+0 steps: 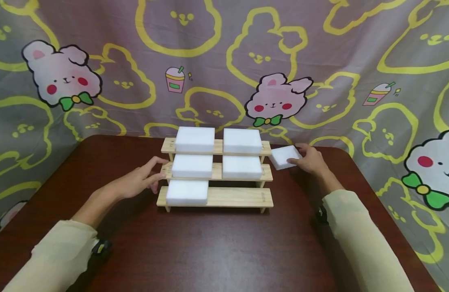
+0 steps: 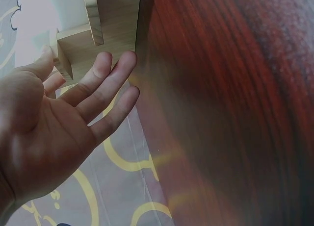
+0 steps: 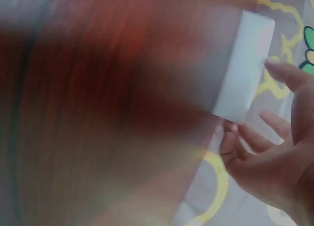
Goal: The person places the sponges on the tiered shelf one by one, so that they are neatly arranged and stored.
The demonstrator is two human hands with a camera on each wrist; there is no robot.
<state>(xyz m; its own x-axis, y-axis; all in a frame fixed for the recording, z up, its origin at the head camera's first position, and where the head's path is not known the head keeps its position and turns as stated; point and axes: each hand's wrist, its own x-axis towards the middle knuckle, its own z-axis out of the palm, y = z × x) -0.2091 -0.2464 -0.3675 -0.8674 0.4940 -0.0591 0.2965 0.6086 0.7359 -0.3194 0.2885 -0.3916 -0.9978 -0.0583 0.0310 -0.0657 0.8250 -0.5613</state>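
Note:
My right hand (image 1: 311,159) pinches a white foam block (image 1: 284,157) by its right side, just off the right end of a three-step wooden rack (image 1: 242,196). In the right wrist view the block (image 3: 245,66) sits between the thumb and the fingers. At the rack's left end is my left hand (image 1: 142,178), its thumb and index finger at the end of the middle step. The left wrist view has that thumb (image 2: 41,64) right by a plank end, the other fingers loosely spread. White foam blocks lie two on the top step, two on the middle, one at bottom left.
The rack stands on a dark reddish-brown table (image 1: 217,251), toward its far edge. A grey curtain (image 1: 210,61) printed with yellow outlines and cartoon rabbits hangs behind and along the sides. The bottom step's right half shows bare wood.

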